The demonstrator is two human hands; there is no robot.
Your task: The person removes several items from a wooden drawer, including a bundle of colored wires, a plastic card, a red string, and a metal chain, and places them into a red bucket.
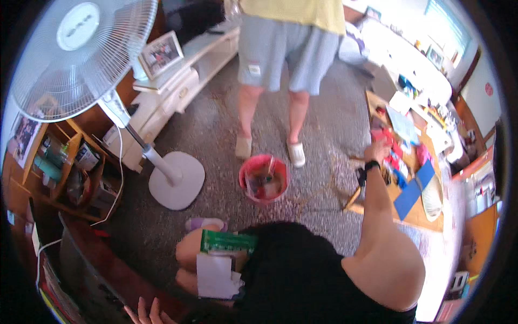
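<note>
My right hand [378, 150], with a black band on its wrist, reaches onto a cluttered wooden table [421, 220] and rests at a red item [386, 137]; whether it grips it cannot be told. At the bottom left, the fingers of my left hand [149, 312] are spread beside a dark reddish surface [117, 251], with nothing seen in them. A green packet [226, 241] and white papers or cards [214, 273] lie on my lap. A blue folder or board [415, 190] lies on the table near my right forearm.
A red bin [265, 180] with a liner and rubbish stands on the floor. Behind it stands a person in grey shorts [283, 52]. A white pedestal fan [176, 180] is at left, near a low white cabinet [162, 107] and a wooden shelf [75, 154]; a white cord hangs beside them.
</note>
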